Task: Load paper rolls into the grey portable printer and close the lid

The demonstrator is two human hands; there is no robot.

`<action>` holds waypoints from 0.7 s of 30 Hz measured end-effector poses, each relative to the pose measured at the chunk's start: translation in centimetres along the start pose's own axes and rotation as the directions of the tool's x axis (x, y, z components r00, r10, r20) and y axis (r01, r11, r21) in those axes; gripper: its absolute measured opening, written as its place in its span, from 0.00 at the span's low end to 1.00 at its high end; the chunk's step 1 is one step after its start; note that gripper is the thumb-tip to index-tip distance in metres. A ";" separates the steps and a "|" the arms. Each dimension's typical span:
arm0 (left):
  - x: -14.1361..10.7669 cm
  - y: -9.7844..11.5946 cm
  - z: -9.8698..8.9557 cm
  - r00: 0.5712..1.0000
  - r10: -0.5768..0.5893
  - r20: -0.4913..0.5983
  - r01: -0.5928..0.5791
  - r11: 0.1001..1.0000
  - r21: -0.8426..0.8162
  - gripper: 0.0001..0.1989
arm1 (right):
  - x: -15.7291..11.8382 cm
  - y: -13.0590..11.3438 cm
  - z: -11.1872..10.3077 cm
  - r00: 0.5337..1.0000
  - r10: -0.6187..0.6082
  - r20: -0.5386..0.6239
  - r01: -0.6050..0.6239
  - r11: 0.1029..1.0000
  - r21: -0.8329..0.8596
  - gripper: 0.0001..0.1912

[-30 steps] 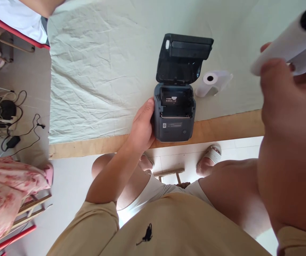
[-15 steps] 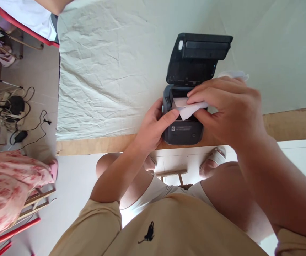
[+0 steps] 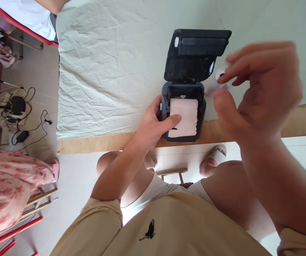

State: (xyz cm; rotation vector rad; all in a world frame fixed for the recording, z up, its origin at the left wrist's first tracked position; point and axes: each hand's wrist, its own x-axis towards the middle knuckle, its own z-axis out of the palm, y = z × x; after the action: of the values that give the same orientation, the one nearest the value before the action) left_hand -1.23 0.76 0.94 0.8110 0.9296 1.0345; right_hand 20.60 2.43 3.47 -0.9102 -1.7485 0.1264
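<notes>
Paper [image 3: 188, 113] in printer [image 3: 186, 67]; roll [image 3: 213, 84] R

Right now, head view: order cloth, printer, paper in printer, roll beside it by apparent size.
1. Cloth
2. Printer, lid open
3. Paper
Roll: smaller than the printer, but unsure against the paper; the right hand partly hides it.

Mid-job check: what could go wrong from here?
The left hand rests its thumb on the paper in the open printer; if it lifts, the paper might shift. The printer sits at the wooden edge, so a knock could tip it. The right hand, near the white roll, might bump it.
</notes>
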 end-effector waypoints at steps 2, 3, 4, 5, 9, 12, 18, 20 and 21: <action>0.1 -0.3 -0.4 1.000 0.010 0.019 -0.011 0.999 0.034 0.35 | 0.2 0.4 -0.3 0.995 0.061 0.073 -0.060 0.998 -0.009 0.25; 0.2 -0.5 -0.6 1.000 0.015 0.021 -0.016 0.999 0.046 0.35 | 0.2 0.3 -0.4 0.989 0.074 0.127 -0.075 0.997 0.005 0.31; 0.2 -0.6 -0.7 1.000 0.020 0.022 -0.021 0.998 0.054 0.35 | 0.2 0.2 -0.4 0.984 0.087 0.153 -0.092 0.996 0.023 0.33; 0.3 -0.6 -0.8 0.999 0.025 0.023 -0.026 0.998 0.055 0.35 | 0.2 -0.1 -0.5 0.982 0.110 0.154 -0.118 0.992 0.044 0.32; 0.3 -0.6 -0.9 0.999 0.032 0.036 -0.033 0.998 0.046 0.33 | -0.4 -1.3 -0.2 0.969 0.245 0.046 -0.249 0.955 0.163 0.08; 0.2 -0.5 -1.0 0.998 0.030 0.049 -0.033 0.997 0.071 0.34 | -1.3 -1.3 0.4 0.938 0.343 0.038 -0.343 0.914 0.214 0.15; -0.2 -0.3 -0.6 0.997 0.040 0.066 -0.044 0.998 0.052 0.37 | -1.6 0.1 0.7 0.757 0.548 0.357 -0.631 0.754 0.180 0.33; -0.4 -0.2 -0.2 0.998 0.028 0.051 -0.031 0.998 0.047 0.33 | -1.4 0.4 0.4 0.720 0.551 0.422 -0.659 0.733 0.168 0.33; -0.5 -0.1 -0.1 0.999 0.021 0.048 -0.023 0.999 0.049 0.30 | -1.3 0.6 0.3 0.713 0.546 0.440 -0.661 0.733 0.161 0.32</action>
State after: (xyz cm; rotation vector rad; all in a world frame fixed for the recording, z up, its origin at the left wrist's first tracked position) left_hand -1.41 0.32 0.91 0.8852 0.9106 1.0102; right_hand 20.73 2.15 2.03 -1.2600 -1.6142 1.0498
